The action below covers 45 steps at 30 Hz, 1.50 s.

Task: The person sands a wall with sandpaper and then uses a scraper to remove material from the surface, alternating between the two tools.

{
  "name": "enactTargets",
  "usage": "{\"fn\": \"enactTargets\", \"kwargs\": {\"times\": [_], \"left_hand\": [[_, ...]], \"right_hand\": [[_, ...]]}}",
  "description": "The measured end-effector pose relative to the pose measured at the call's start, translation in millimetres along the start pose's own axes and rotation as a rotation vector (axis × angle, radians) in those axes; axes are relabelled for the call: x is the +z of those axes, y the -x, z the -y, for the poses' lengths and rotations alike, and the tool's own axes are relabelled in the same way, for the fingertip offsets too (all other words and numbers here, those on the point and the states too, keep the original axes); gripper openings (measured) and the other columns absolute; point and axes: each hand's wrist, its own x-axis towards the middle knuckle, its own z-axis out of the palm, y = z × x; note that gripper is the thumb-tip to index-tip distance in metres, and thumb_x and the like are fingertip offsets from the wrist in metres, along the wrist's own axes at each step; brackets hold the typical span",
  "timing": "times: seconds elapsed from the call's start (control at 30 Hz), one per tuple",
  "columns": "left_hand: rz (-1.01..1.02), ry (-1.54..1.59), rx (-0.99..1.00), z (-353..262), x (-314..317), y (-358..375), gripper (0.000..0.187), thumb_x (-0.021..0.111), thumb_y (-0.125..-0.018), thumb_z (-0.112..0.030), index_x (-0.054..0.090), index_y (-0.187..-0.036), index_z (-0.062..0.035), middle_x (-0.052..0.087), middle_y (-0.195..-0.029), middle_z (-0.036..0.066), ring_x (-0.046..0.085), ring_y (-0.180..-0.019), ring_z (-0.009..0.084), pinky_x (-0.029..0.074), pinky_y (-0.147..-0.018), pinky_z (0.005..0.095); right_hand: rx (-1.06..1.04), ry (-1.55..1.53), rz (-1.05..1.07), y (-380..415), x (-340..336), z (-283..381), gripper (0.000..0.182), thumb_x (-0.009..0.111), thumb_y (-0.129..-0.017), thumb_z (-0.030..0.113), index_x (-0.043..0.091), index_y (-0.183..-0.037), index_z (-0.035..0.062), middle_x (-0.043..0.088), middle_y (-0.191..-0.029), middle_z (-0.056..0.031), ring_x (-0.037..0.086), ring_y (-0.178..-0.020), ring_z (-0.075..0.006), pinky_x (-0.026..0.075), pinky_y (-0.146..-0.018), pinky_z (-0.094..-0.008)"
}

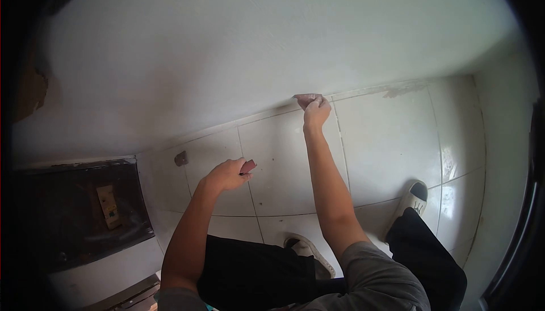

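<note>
My right hand (318, 112) is closed on a thin reddish-brown sheet (307, 99), which touches the foot of the white wall (272, 44) where it meets the tiles. Held away from the wall, over the tiled floor (289, 180), my left hand (229, 175) grips a small reddish block (248, 167) that sticks out past its fingers. What exactly either piece is cannot be made out.
A small brown patch or piece (180, 158) lies near the wall at the left. A dark panel (62, 214) at the lower left bears a wooden piece (108, 206). Two white shoes (416, 197) stand on the tiles. Another wall (508, 118) rises at the right.
</note>
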Motion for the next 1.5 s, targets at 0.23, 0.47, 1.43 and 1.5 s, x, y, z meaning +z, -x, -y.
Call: {"fn": "enactTargets", "kwargs": {"times": [0.23,0.47,1.43,1.5], "left_hand": [[-0.025,0.003,0.009,-4,-5,2,0.043,0.068,-0.099,-0.04,0.059,-0.111,-0.0001,0.07,-0.098,0.023,0.068,-0.091,0.0372,0.051,-0.08,0.0452],[-0.029,0.007,0.003,12,6,2,0.043,0.067,-0.099,-0.041,0.059,-0.11,0.0002,0.07,-0.096,0.023,0.068,-0.091,0.0368,0.052,-0.08,0.0447],[0.0,-0.085,0.041,-20,-2,-13,0.046,0.066,-0.098,-0.042,0.06,-0.116,0.0001,0.071,-0.104,0.024,0.07,-0.099,0.0401,0.053,-0.085,0.0478],[0.012,-0.083,0.067,-32,-6,-13,0.046,0.066,-0.098,-0.042,0.06,-0.116,0.0001,0.071,-0.104,0.024,0.069,-0.099,0.0403,0.053,-0.086,0.048]], "right_hand": [[-0.045,0.073,-0.057,-5,0,-7,0.037,0.032,-0.105,0.004,0.063,-0.092,-0.0101,0.073,-0.085,-0.0228,0.075,-0.077,-0.0284,0.065,-0.08,-0.0378],[-0.138,-0.016,-0.074,-12,-6,-7,0.036,0.037,-0.108,0.01,0.061,-0.089,-0.0091,0.071,-0.079,-0.0175,0.073,-0.072,-0.0227,0.064,-0.07,-0.0338],[-0.155,-0.16,-0.003,-22,-59,29,0.026,0.053,-0.109,0.018,0.058,-0.104,-0.007,0.071,-0.102,-0.0201,0.072,-0.09,-0.0244,0.063,-0.088,-0.0407],[-0.221,-0.212,-0.01,-13,-82,59,0.025,0.053,-0.109,0.017,0.057,-0.105,-0.0079,0.071,-0.106,-0.0208,0.072,-0.099,-0.027,0.06,-0.097,-0.0422]]}}
